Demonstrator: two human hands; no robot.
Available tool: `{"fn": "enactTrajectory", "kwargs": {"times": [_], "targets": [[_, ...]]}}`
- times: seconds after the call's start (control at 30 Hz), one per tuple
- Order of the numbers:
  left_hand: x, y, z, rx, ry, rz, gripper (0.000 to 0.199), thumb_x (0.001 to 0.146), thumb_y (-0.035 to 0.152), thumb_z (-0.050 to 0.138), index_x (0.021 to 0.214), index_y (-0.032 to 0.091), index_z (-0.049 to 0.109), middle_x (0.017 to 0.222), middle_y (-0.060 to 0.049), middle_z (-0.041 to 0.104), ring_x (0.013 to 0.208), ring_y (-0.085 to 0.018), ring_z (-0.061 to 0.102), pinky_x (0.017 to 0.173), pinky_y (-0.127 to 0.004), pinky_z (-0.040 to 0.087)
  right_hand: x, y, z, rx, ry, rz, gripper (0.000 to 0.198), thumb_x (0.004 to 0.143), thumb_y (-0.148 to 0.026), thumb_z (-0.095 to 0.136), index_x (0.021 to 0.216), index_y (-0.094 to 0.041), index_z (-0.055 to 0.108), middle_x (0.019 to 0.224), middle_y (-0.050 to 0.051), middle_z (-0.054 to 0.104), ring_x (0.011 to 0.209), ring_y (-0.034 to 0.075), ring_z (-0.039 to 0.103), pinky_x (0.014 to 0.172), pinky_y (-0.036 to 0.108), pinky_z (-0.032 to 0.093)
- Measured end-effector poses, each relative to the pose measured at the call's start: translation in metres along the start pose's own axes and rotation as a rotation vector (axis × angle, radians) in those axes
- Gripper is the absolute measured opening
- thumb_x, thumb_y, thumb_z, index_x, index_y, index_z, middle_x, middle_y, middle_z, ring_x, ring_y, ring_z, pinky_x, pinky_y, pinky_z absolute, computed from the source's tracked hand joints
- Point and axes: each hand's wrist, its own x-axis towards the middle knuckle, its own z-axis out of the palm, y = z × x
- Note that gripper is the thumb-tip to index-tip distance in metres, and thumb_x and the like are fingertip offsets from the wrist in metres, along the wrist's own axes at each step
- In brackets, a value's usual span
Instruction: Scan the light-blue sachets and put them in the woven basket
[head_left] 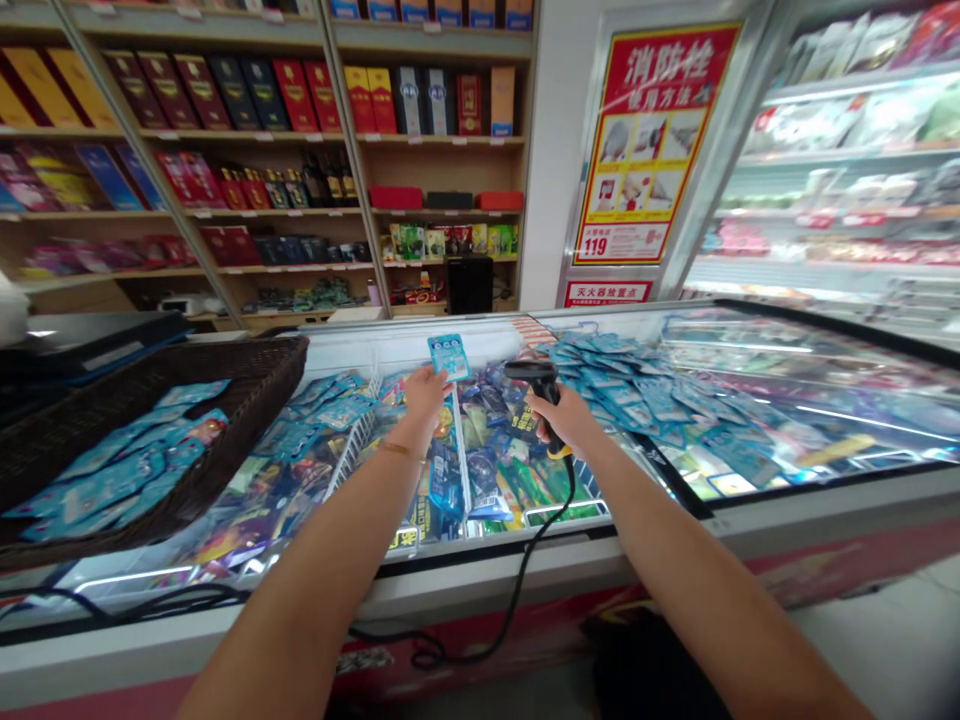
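Observation:
My left hand (pixel 426 392) pinches a small blue packet (pixel 448 357) by its lower edge, holding it up over the chest freezer. In my right hand (pixel 564 418) is a black barcode scanner (pixel 534 372), its head turned toward the packet and apart from it. The scanner's cable (pixel 517 590) hangs down over the freezer's front edge. A large pile of similar blue packets (pixel 622 385) lies on the freezer glass to the right. More blue packets (pixel 127 470) lie in a dark woven basket (pixel 259 400) at the left.
Beneath my hands the chest freezer (pixel 592 555) holds colourful packages (pixel 525 460) divided by white wire racks (pixel 352 445). Behind it stand shelves of boxes and bottles (pixel 300 185). A red fire-hydrant poster (pixel 652 150) hangs on the wall, beside a lit display fridge (pixel 847 150).

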Motion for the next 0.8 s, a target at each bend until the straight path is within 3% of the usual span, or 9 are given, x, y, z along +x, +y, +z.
{"fn": "enactTrajectory", "kwargs": {"times": [0.4, 0.8], "targets": [[0.003, -0.008, -0.014, -0.089, 0.014, 0.006, 0.009, 0.072, 0.011, 0.072, 0.074, 0.015, 0.064, 0.068, 0.0, 0.067, 0.071, -0.014, 0.069, 0.083, -0.035, 0.06, -0.012, -0.003, 0.005, -0.075, -0.201, -0.103, 0.027, 0.08, -0.037, 0.07, 0.095, -0.018, 0.058, 0.063, -0.004, 0.062, 0.037, 0.011, 0.054, 0.038, 0.023, 0.042], [0.006, -0.013, -0.015, -0.115, 0.043, 0.03, 0.013, 0.071, 0.015, 0.075, 0.074, 0.016, 0.062, 0.064, 0.003, 0.063, 0.072, -0.014, 0.069, 0.085, -0.035, 0.06, -0.012, -0.002, 0.005, -0.057, -0.189, -0.122, 0.028, 0.079, -0.037, 0.069, 0.095, -0.018, 0.057, 0.061, -0.004, 0.06, 0.037, 0.01, 0.053, 0.039, 0.023, 0.042]]}}
